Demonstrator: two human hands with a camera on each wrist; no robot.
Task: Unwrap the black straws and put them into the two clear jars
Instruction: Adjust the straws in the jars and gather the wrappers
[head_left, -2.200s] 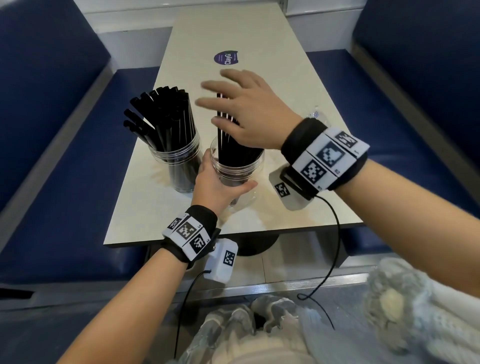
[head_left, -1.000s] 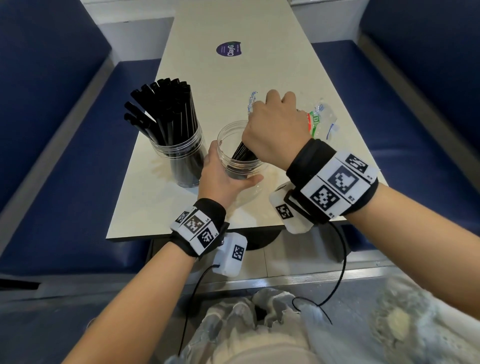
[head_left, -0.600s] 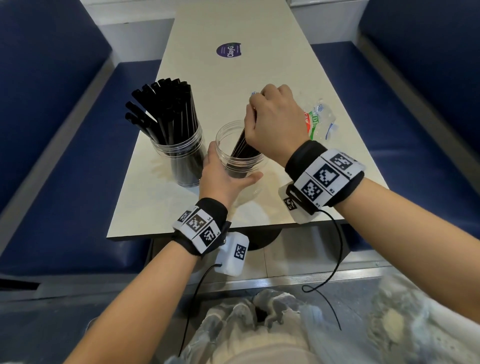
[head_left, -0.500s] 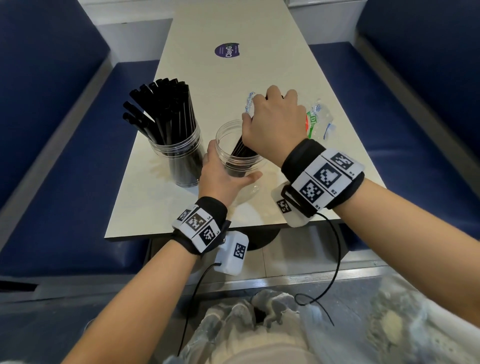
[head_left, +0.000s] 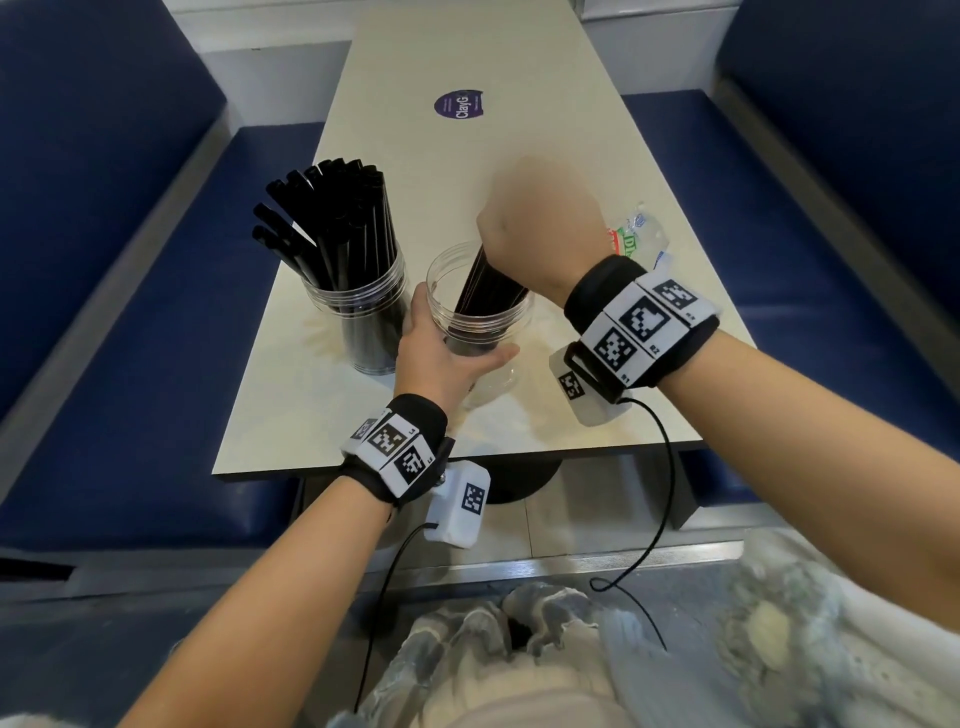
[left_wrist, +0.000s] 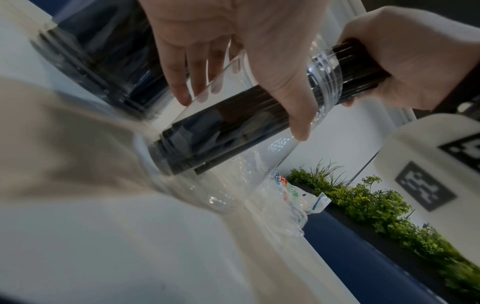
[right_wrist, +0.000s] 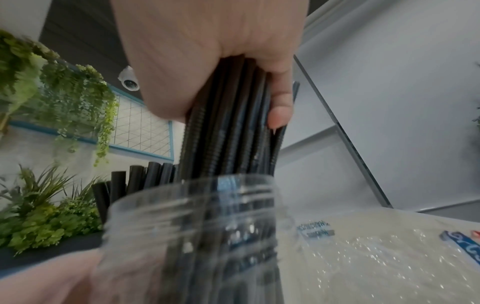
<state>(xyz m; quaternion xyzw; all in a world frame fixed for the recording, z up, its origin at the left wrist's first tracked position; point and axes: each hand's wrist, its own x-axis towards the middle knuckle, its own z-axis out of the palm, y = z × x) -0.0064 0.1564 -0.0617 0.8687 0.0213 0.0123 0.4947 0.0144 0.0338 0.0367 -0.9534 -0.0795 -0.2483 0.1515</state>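
Two clear jars stand near the table's front edge. The left jar (head_left: 363, 322) is packed with black straws (head_left: 332, 218) that fan out above its rim. My left hand (head_left: 441, 358) grips the right jar (head_left: 480, 317) from the near side, thumb and fingers wrapped round its wall (left_wrist: 259, 115). My right hand (head_left: 540, 234) is closed round a bundle of black straws (head_left: 483, 291) whose lower ends sit inside that jar (right_wrist: 197, 226); the right wrist view shows the fingers curled round the bundle (right_wrist: 233, 127).
The crumpled clear straw wrapper (head_left: 636, 239) with coloured print lies on the beige table (head_left: 519, 67) just right of my right hand. A purple round sticker (head_left: 460, 105) is farther back. Blue bench seats (head_left: 130, 312) flank the table on both sides.
My right hand went from open above the jar to gripping the straw bundle, then bobbed it up and down inside the jar. My left hand has kept its hold on the jar.
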